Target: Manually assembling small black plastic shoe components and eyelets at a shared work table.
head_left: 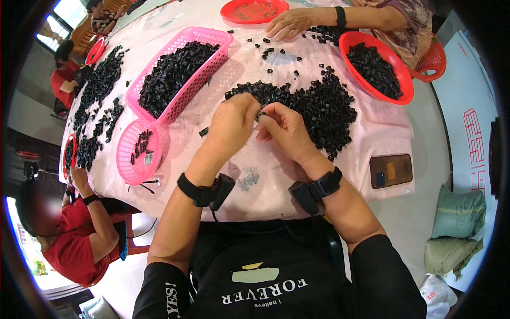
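Note:
My left hand (234,121) and my right hand (285,128) meet over the pink-covered table, fingertips close together. The right hand's fingers pinch a small black plastic part (261,115). Curled closed beside it, the left hand hides whatever its fingertips hold. Just beyond my hands spreads a heap of small black plastic parts (332,114). One loose black part (204,132) lies left of my left wrist.
To the left stand a pink basket (179,90) full of black parts and a round pink basket (124,159) with several. A red bowl (408,87), a phone (391,171) and a red tray (234,17) lie around. A co-worker's hand (288,23) reaches in opposite; others sit left.

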The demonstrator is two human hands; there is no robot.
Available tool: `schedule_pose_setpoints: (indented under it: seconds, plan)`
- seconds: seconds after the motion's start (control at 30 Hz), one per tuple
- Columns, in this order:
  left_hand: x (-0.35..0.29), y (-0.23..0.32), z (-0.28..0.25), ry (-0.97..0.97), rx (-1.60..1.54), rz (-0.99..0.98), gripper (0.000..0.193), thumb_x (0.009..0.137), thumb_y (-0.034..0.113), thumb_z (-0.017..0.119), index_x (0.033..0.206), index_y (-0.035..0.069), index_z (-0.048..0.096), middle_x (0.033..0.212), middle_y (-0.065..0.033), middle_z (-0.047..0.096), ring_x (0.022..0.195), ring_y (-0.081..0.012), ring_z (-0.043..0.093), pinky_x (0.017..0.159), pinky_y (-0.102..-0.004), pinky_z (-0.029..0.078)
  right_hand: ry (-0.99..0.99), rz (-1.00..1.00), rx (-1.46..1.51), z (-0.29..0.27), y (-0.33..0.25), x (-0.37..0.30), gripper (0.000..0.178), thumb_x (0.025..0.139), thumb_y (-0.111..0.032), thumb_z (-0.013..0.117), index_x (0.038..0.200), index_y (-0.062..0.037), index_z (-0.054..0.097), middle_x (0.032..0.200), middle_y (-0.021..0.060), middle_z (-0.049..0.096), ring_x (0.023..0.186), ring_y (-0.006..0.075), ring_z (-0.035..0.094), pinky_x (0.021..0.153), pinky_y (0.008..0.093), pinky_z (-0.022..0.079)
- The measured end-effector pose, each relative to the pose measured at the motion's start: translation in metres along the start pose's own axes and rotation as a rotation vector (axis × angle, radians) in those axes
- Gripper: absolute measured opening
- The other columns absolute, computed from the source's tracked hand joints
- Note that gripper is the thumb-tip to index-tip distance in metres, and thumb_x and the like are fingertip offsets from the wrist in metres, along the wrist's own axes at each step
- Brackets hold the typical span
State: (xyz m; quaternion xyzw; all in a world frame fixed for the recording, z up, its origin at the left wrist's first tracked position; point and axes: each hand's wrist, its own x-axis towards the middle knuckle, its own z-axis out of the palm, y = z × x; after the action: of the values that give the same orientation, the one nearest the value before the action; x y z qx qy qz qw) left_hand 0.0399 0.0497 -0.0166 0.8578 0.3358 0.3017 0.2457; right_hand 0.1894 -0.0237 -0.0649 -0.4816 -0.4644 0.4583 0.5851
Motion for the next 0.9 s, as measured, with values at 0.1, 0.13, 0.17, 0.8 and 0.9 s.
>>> schedule_pose_setpoints:
  seconds: [0.1, 0.13, 0.17, 0.8, 0.9]
  plan:
    - [0.004, -0.016, -0.003, 0.010, -0.026, -0.129, 0.007, 0.088, 0.004, 0.060, 0.086, 0.002, 0.066, 0.084, -0.0183, 0.066, 0.080, -0.0412, 0.064, 0.069, -0.0473, 0.050, 0.028, 0.004, -0.003, 0.002, -0.001, 0.001, 0.011, 0.096, -0.008, 0.062, 0.099, 0.0027, 0.062, 0.078, 0.0063, 0.068, 0.067, 0.0109, 0.069, 0.061, 0.0249, 0.055]
    - [0.002, -0.023, -0.002, 0.011, -0.025, -0.131, 0.007, 0.088, 0.004, 0.060, 0.086, 0.002, 0.066, 0.084, -0.0183, 0.066, 0.080, -0.0412, 0.064, 0.069, -0.0473, 0.050, 0.034, 0.010, -0.008, 0.003, -0.006, 0.001, 0.011, 0.097, -0.008, 0.061, 0.099, 0.0026, 0.061, 0.078, 0.0063, 0.068, 0.067, 0.0110, 0.069, 0.060, 0.0249, 0.055]
    - [0.000, -0.028, 0.000, 0.041, 0.075, -0.028, 0.007, 0.085, 0.002, 0.063, 0.089, 0.001, 0.068, 0.082, -0.0180, 0.066, 0.077, -0.0394, 0.065, 0.068, -0.0445, 0.051, 0.040, 0.017, -0.013, 0.005, -0.008, 0.001, 0.010, 0.097, -0.007, 0.061, 0.098, 0.0025, 0.061, 0.078, 0.0062, 0.068, 0.066, 0.0110, 0.069, 0.060, 0.0248, 0.055]
    - [-0.013, -0.018, 0.002, -0.007, 0.045, -0.154, 0.018, 0.077, -0.002, 0.068, 0.094, 0.001, 0.063, 0.082, -0.0120, 0.063, 0.072, -0.0231, 0.063, 0.065, -0.0336, 0.050, 0.033, 0.021, -0.067, 0.003, -0.003, 0.000, 0.016, 0.096, -0.005, 0.060, 0.109, 0.0044, 0.064, 0.086, 0.0071, 0.071, 0.072, 0.0113, 0.071, 0.065, 0.0250, 0.057]
    - [-0.018, -0.024, -0.001, 0.026, -0.230, -0.276, 0.015, 0.086, 0.000, 0.068, 0.100, 0.001, 0.065, 0.085, -0.0037, 0.065, 0.076, -0.0119, 0.060, 0.068, -0.0271, 0.048, 0.042, 0.036, -0.091, 0.004, -0.006, 0.000, 0.016, 0.096, -0.005, 0.061, 0.107, 0.0042, 0.065, 0.085, 0.0072, 0.072, 0.073, 0.0111, 0.071, 0.065, 0.0250, 0.057]
